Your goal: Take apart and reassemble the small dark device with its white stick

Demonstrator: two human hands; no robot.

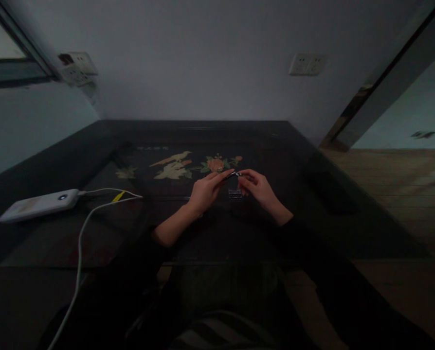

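Note:
Over the middle of a dark glossy table (pixel 276 150), my left hand (pixel 205 189) is closed on a small dark, slim object (pixel 230 175) with shiny glints; its kind is too dim and small to tell. My right hand (pixel 254 187) pinches at the right end of the same object, fingertips close to those of my left hand. Just below the fingers sits a small dark item with bright rows along it (pixel 235 195), perhaps a little case. I cannot tell whether the right fingers touch it.
A white power bank (pixel 40 205) lies at the left, its white cable (pixel 80 248) with a yellow tag (pixel 118 197) running off the near edge. A dark flat object (pixel 332 193) lies at the right. Behind the table rises a wall with sockets (pixel 307 64).

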